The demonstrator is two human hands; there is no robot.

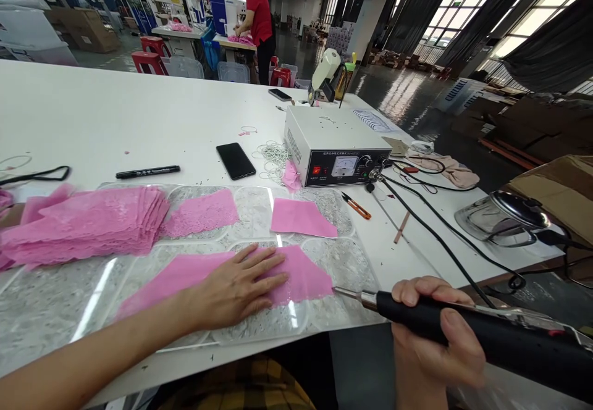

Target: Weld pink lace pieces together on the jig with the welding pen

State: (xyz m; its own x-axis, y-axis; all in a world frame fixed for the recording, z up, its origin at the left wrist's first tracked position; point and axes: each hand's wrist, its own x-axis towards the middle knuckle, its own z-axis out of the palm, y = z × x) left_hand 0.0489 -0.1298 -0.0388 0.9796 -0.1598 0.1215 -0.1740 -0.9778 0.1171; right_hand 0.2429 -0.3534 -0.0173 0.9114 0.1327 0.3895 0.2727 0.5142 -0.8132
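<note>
My left hand [245, 283] lies flat with its fingers stretched out on a long pink fabric piece [308, 271], pressing it against a glossy marbled mat [343, 249]. In my right hand [430, 330] is a black handheld ultrasonic welding tool [500, 342] with a narrow metal tip. That tip touches or nearly touches the fabric's right edge. A smaller pink piece [301, 217] lies just beyond my left hand. Farther left are a pink lace piece [204, 212] and a thick stack of pink lace pieces [92, 225].
A white control box [338, 135] with a meter stands at the back, black cables [430, 231] running from it. Nearby lie orange thread snips [356, 206], a phone [235, 160], a black marker [148, 172] and a glass jug [503, 218]. A person in red [257, 12] works beyond the table.
</note>
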